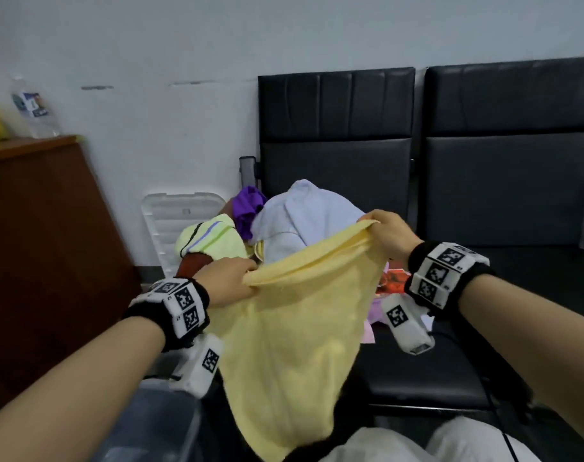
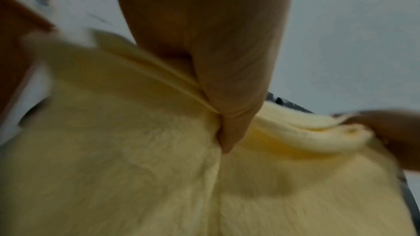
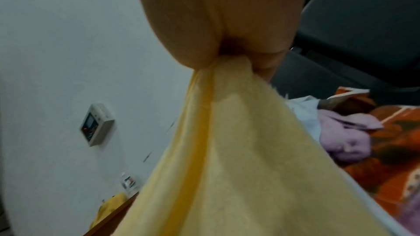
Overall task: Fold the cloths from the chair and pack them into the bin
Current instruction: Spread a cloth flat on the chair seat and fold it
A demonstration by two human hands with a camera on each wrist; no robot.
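A pale yellow cloth hangs in the air between both hands, above my lap. My left hand pinches its top edge at the left, seen close as the left hand on the yellow cloth. My right hand grips the other end of that edge, higher up; in the right wrist view the right hand bunches the yellow cloth. Behind it a heap of cloths lies on the black chair: light blue, purple, lime-green and orange ones. A clear plastic bin stands at lower left.
A white bin lid leans on the wall behind the heap. A brown wooden cabinet stands at left with a water bottle on top. A second black seat is on the right. A cable runs over the seat's front.
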